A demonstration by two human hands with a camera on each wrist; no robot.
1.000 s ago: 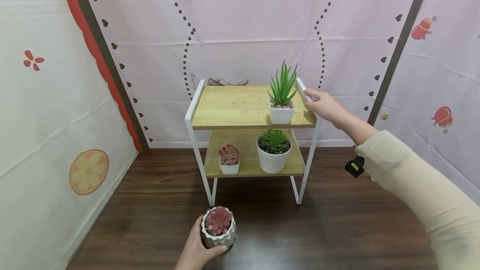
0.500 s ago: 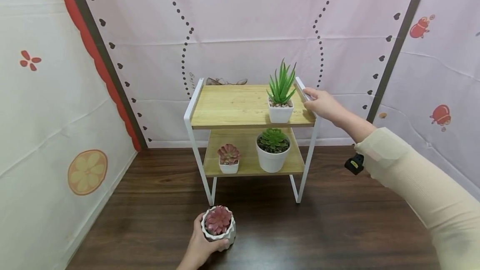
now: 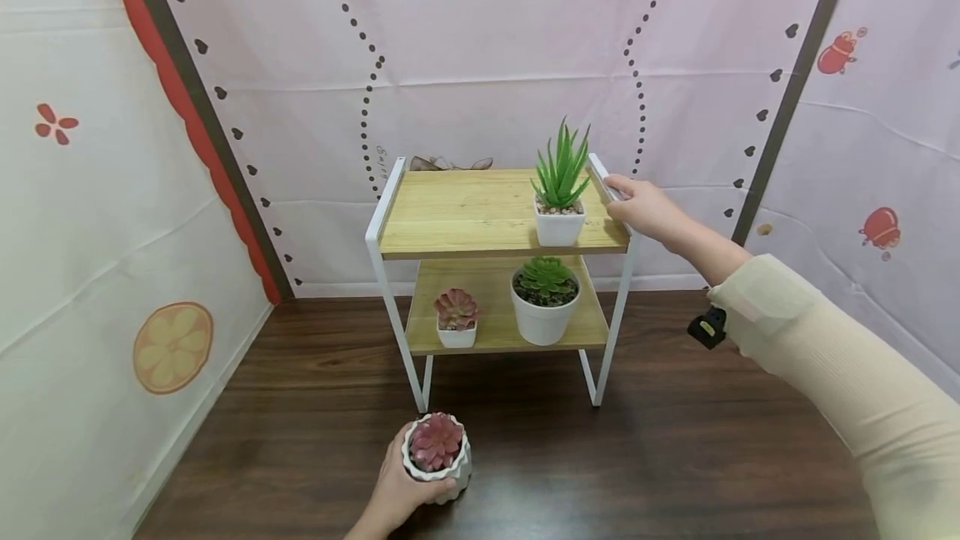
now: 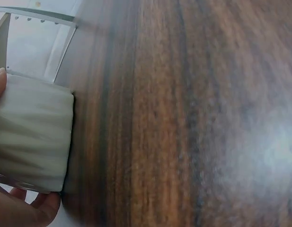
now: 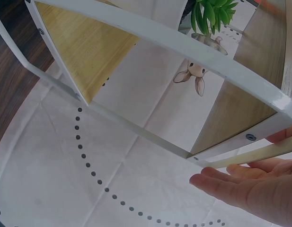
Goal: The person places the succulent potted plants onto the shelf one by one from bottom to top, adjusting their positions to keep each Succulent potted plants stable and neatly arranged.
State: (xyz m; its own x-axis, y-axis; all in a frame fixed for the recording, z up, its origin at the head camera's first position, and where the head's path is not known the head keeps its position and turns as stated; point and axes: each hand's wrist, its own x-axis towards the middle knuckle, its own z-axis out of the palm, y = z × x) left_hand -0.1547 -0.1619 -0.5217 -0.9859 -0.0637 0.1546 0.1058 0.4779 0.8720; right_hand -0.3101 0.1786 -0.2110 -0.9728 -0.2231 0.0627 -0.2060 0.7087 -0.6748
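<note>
Near the front of the dark wooden surface, my left hand (image 3: 401,482) grips a white wavy-sided pot with a dusky red succulent (image 3: 437,442). Its fingers and thumb lie round the sides; in the left wrist view the pot's base (image 4: 65,142) is right at the wood. Off to the right, my right hand (image 3: 643,205) holds the white top rail of a two-tier shelf (image 3: 465,207). The right wrist view shows thumb and fingers (image 5: 221,182) on either side of that rail. An aloe in a square white pot (image 3: 559,227) stands at the top board's right.
On the lower board (image 3: 491,340) are a small red succulent in a square pot (image 3: 457,336) and a green succulent in a round white pot (image 3: 542,322). A black device (image 3: 707,328) hangs at the right wrist. Printed cloth walls (image 3: 502,40) enclose the back and sides.
The view shifts very slightly. My left hand stays on the potted succulent and turns a little at the wrist; my right hand keeps its hold on the shelf rail.
</note>
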